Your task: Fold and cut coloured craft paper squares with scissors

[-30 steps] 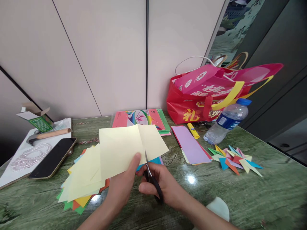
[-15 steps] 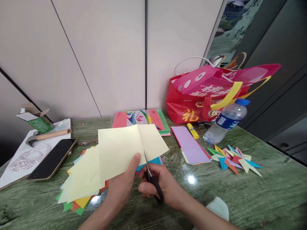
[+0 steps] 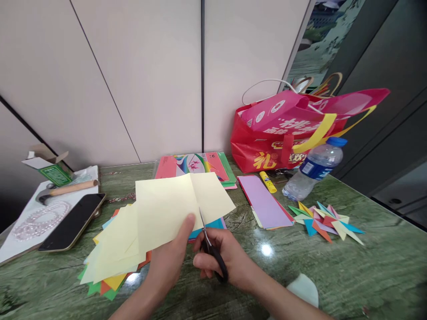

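A pale yellow sheet of paper (image 3: 163, 204) is pinched in my left hand (image 3: 173, 253), thumb on top and fingers hidden beneath. My right hand (image 3: 227, 255) grips black-handled scissors (image 3: 216, 260), whose blades are at the sheet's near edge, along a line dividing it into a wide left part and a narrower right part. The right part angles away; the two parts look joined toward the far edge. Under and left of the sheet lies a fanned stack of coloured paper (image 3: 113, 262). A blue piece (image 3: 216, 223) shows partly beneath the sheet.
Lilac paper strips (image 3: 265, 202), a yellow glue stick (image 3: 268, 182) and folded paper stars (image 3: 328, 220) lie to the right. A water bottle (image 3: 312, 169) leans by a red bag (image 3: 260, 142). A phone (image 3: 73, 222), a hammer (image 3: 66, 190) and beads (image 3: 42, 220) are at left.
Almost nothing differs. The right part of the sheet has shifted very slightly right; both hands and the scissors keep nearly the same position.
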`<state>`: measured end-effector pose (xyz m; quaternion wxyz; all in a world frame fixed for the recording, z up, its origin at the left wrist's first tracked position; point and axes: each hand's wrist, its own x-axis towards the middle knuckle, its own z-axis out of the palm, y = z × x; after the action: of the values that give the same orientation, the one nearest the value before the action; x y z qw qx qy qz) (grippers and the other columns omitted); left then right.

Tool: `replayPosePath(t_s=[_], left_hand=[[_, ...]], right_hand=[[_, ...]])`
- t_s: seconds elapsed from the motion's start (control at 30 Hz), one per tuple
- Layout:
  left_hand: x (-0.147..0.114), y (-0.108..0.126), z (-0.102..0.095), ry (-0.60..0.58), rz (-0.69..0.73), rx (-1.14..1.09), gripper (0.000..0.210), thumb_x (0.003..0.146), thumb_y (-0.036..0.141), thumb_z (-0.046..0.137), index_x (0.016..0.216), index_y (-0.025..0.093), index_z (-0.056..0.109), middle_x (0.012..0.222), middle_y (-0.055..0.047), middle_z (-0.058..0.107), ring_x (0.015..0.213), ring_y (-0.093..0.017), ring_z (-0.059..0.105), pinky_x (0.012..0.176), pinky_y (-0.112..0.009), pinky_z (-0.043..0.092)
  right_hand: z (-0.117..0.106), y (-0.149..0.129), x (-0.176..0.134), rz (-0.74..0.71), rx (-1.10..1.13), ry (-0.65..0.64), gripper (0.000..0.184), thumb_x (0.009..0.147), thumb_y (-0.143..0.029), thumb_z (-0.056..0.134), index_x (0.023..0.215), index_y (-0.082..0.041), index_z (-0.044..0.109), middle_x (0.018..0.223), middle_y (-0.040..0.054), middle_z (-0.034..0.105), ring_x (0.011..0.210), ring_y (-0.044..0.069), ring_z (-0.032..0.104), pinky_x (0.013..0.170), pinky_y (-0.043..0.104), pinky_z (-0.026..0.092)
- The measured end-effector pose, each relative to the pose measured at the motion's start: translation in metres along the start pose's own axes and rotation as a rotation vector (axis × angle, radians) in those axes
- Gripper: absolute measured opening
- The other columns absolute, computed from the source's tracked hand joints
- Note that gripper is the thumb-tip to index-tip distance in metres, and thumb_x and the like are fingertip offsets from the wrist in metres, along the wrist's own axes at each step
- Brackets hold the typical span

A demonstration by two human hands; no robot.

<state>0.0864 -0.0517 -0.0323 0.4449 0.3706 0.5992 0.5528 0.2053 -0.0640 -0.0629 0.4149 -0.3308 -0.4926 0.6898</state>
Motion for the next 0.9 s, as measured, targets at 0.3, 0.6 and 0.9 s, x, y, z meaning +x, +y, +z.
replayPosePath(t_s=[0.3, 0.6, 0.9], left_hand=[[0.0014, -0.0026, -0.0017, -0.015, 0.028, 0.077, 0.047, 0.068, 0.042, 0.062, 0.11, 0.019, 0.057, 0.116, -0.006, 0.06, 0.117, -0.022, 0.046, 0.104, -0.035, 0.027], [0.0017, -0.0087, -0.0029, -0.059, 0.07, 0.222, 0.05, 0.07, 0.044, 0.059, 0.113, 0.02, 0.054, 0.125, -0.007, 0.052, 0.117, -0.02, 0.045, 0.104, -0.034, 0.026], [-0.0048, -0.0027, -0.0001, -0.045, 0.074, 0.321, 0.049, 0.07, 0.04, 0.058, 0.114, 0.019, 0.053, 0.126, -0.007, 0.052, 0.119, -0.02, 0.042, 0.105, -0.033, 0.023]], right_hand=[[0.001, 0.0028, 0.0, -0.016, 0.035, -0.021, 0.032, 0.06, -0.037, 0.074, 0.069, -0.014, 0.053, 0.047, -0.0073, 0.046, 0.037, 0.005, 0.043, 0.041, 0.019, 0.037], [-0.001, -0.0022, 0.0003, -0.046, 0.014, 0.012, 0.042, 0.057, -0.036, 0.076, 0.083, -0.013, 0.052, 0.053, -0.006, 0.046, 0.047, 0.006, 0.037, 0.044, 0.018, 0.03], [0.0011, -0.0055, 0.0017, -0.121, 0.089, 0.005, 0.056, 0.059, -0.039, 0.074, 0.106, -0.017, 0.052, 0.075, -0.0006, 0.05, 0.062, 0.01, 0.038, 0.058, 0.022, 0.035]])
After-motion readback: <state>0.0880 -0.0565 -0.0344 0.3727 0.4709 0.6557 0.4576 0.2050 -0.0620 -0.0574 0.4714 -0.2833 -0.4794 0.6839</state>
